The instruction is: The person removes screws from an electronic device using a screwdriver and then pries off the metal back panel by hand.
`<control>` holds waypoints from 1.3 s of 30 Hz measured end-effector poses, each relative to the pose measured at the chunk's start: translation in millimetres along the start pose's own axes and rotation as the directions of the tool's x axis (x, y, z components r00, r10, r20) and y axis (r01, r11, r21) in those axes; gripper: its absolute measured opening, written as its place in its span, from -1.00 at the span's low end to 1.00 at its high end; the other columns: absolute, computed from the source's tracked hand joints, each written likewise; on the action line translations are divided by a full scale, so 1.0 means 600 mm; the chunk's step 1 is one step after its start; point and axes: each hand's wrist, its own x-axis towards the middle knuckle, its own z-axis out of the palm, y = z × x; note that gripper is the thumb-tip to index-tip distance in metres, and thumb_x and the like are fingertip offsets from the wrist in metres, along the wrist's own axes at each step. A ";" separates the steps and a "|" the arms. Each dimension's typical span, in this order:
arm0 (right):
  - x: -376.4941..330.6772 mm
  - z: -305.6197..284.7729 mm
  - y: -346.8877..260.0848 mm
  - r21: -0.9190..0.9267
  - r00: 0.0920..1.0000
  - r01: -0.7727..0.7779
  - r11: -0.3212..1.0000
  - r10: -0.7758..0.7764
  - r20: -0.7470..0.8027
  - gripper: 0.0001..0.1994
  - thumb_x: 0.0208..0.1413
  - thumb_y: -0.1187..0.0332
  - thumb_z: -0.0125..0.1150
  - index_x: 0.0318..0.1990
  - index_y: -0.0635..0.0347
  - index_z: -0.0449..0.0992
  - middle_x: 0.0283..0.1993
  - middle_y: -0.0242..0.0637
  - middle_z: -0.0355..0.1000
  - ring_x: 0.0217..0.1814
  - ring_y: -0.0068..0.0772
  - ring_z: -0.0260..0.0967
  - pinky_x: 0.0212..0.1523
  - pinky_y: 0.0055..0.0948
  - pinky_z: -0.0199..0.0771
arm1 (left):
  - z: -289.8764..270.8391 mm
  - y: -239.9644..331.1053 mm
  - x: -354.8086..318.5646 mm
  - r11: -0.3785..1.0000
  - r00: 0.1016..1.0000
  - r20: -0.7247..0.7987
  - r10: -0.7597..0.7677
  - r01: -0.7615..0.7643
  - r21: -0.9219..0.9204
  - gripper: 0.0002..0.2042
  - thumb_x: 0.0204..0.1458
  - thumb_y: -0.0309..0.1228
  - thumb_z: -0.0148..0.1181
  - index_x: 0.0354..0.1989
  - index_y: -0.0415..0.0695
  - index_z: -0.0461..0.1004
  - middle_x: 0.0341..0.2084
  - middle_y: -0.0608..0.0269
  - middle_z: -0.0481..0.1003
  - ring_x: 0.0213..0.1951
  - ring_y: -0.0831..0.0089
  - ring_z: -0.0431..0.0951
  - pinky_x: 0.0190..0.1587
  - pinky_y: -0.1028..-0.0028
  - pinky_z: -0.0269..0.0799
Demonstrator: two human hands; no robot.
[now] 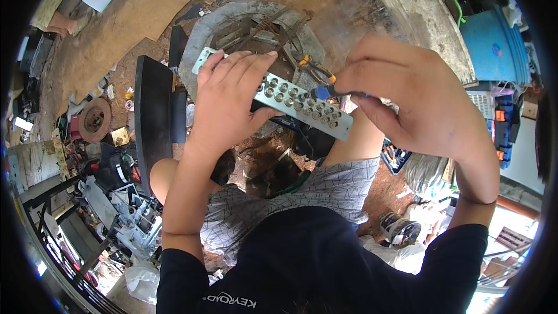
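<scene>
A long narrow metal panel [302, 103] with rows of round metal connectors is held tilted above my lap. My left hand [226, 93] grips its left part, fingers over the far edge and thumb along the near one. In my right hand [412, 96] is a blue and black tool [322, 92], pinched between thumb and fingers, its end at the connectors on the right half. The tool's exact kind is hidden by the hand. Just beyond the panel lie pliers [319, 72] with yellow and black handles.
A grey angular block [200, 32] with a hollow centre holds metal scraps ahead. A black flat screen [152, 122] stands at left, near a rusty disc [94, 118] and heaped scrap. A blue tub [491, 46] is at far right, and a tray of small tools [394, 157] by my right knee.
</scene>
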 end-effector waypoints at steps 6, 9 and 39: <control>-0.057 0.002 0.015 0.101 0.972 -0.067 0.993 0.088 -0.218 -0.75 -0.17 0.62 0.31 -0.25 0.18 0.56 -0.23 -0.25 0.46 -0.30 -0.22 0.46 -0.30 -0.40 0.45 | -0.030 0.004 0.007 0.988 0.998 0.061 -0.003 0.012 -0.157 -0.20 -0.41 -0.08 0.55 0.16 0.04 0.44 -0.01 0.23 0.53 0.19 0.16 0.40 0.37 0.02 -0.07; -0.074 0.018 0.024 0.170 0.954 -0.027 0.985 0.076 -0.291 -0.74 -0.17 0.61 0.31 -0.25 0.18 0.56 -0.22 -0.25 0.47 -0.29 -0.23 0.46 -0.29 -0.38 0.45 | -0.030 0.000 0.009 0.982 0.998 0.070 -0.006 0.019 -0.190 -0.26 -0.39 -0.07 0.55 0.10 0.04 0.49 -0.03 0.25 0.54 0.18 0.16 0.41 0.36 0.03 -0.06; 0.040 0.015 -0.013 -0.153 0.999 0.031 0.988 -0.034 -0.015 -0.63 -0.02 0.30 0.33 -0.03 0.09 0.46 -0.22 -0.19 0.47 -0.18 -0.02 0.46 -0.22 -0.12 0.44 | -0.013 0.001 0.005 0.997 0.998 0.061 -0.012 0.017 -0.082 -0.48 -0.32 -0.12 0.52 -0.10 0.01 0.57 -0.10 0.33 0.54 0.12 0.22 0.40 0.30 0.10 -0.04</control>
